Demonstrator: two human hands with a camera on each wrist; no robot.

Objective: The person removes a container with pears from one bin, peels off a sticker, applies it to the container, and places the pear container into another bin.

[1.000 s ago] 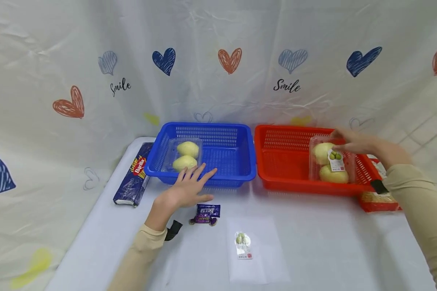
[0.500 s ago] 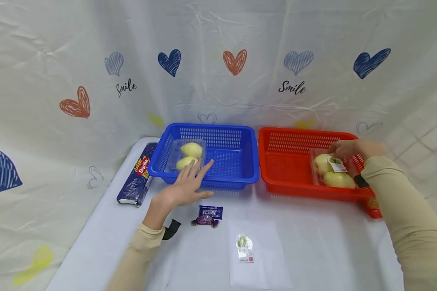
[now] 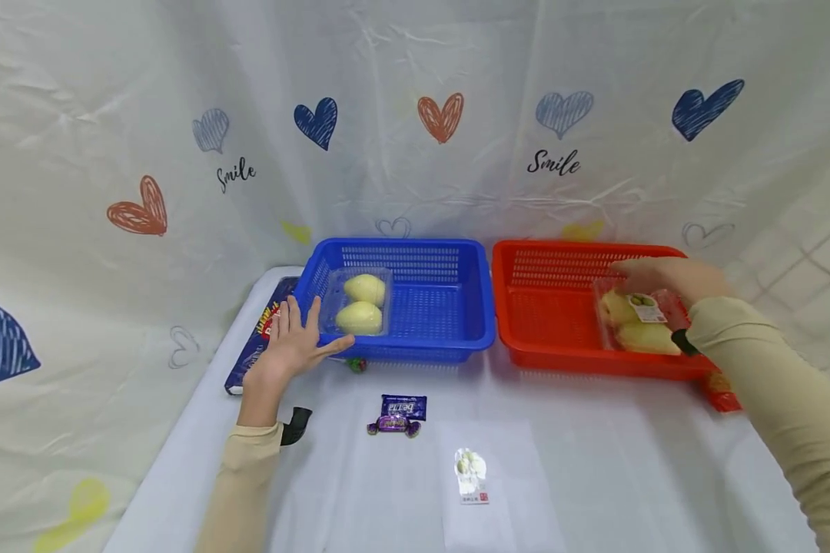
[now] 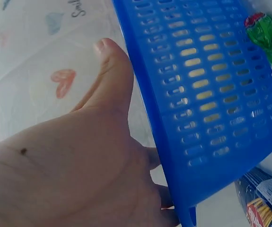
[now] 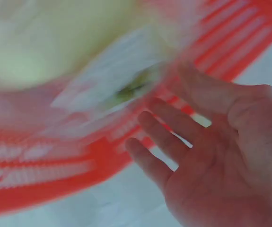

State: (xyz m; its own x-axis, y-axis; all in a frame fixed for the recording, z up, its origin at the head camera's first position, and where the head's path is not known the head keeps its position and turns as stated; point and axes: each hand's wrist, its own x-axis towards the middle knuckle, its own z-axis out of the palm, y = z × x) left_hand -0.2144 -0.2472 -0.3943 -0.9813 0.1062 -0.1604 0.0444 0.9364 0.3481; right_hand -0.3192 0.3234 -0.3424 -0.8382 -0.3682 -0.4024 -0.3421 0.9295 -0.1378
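Head view looks down over both baskets; wrist views sit close against the blue basket [image 4: 206, 94] and red basket [image 5: 41, 161]

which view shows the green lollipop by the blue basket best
The left wrist view: the green lollipop shows large and sharp beside the blue basket. The head view shows only a small speck under the basket's front edge. The right wrist view misses it.

Right wrist view is motion-blurred: the clear fruit pack [image 5: 55, 47] and its label are smeared, print unreadable. Left hand [image 3: 287, 349] covers part of the pasta box [image 3: 252, 357]. Red packet [image 3: 722, 388] sits mostly hidden behind the red basket [image 3: 560, 353].
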